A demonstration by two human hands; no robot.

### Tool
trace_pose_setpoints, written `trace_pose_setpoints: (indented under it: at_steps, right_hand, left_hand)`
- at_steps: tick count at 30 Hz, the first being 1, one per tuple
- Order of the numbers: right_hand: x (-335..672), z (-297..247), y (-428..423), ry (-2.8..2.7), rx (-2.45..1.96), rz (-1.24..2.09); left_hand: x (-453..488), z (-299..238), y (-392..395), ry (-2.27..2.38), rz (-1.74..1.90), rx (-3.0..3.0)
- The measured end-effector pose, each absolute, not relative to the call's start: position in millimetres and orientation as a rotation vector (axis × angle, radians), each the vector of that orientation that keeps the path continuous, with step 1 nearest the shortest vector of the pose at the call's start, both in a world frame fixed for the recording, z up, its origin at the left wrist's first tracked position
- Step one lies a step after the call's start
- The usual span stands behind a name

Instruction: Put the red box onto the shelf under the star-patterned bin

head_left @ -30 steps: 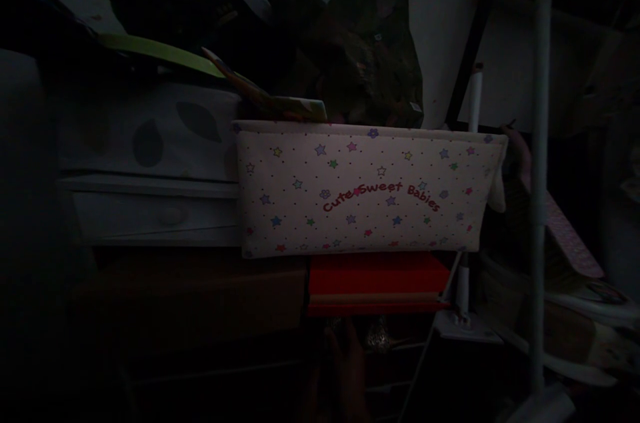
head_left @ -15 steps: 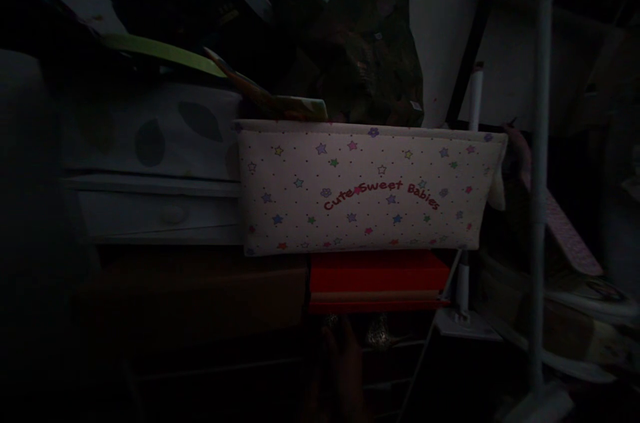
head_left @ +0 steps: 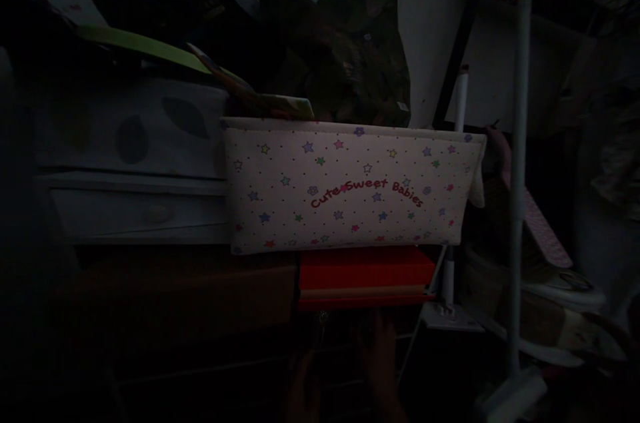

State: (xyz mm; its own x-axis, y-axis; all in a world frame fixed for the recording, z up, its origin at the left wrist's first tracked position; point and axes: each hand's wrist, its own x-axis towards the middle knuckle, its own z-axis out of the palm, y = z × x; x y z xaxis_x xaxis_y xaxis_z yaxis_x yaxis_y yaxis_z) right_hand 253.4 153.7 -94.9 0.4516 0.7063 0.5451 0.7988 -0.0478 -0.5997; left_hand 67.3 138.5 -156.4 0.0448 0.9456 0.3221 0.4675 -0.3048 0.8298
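At the dim bottom of the view, two hands rise from the lower edge; the right hand (head_left: 381, 360) shows spread fingers pointing up, just under a red box (head_left: 367, 268); the left hand (head_left: 304, 388) lies lower and beside it, too dark to make out clearly; the two are apart, and whether either grips anything I cannot tell. Nearest the right fingertips, something small and glittery (head_left: 323, 318) sits in shadow under the box; what it is cannot be told.

The red box is flat and wide, bright red with a paler band along its lower front; it rests beneath a cream padded panel (head_left: 350, 184), which overlaps its top edge; the panel is long, slightly tapered toward the bottom, and dotted with small stars in pink, blue, green and yellow; red letters arch across its middle and read "Cute Sweet Babies".

Left of the panel stands a white drawer (head_left: 140, 215) with a round knob; a brown box (head_left: 175, 293) sits below it, beside the red box. Right of the panel, two white poles (head_left: 519, 163) stand upright.
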Motion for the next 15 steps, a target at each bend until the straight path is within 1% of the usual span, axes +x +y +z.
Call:
trace_pose_setpoints:
  at_steps: [4, 6, 9, 11, 15]
  right_hand:
    - [273.3, -109.6, 162.4, -1.498, -2.189, -0.279]
    - [273.9, -112.2, 164.2, -1.578, -2.261, -0.336]
    - [273.6, -106.6, 163.1, -1.664, -2.246, -0.340]
    - [274.7, -99.3, 161.6, -1.662, -2.198, -0.246]
    - [275.4, -88.5, 160.1, -1.598, -1.991, -0.072]
  left_hand:
    - [78.8, -154.6, 128.6, 1.406, 1.362, 1.852]
    - [82.8, -152.0, 125.3, 1.382, 1.376, 1.874]
    - [84.3, -148.7, 124.5, 1.369, 1.377, 1.882]
    - [82.3, -147.3, 126.0, 1.386, 1.350, 1.883]
    - [77.4, -148.4, 129.4, 1.346, 1.185, 1.932]
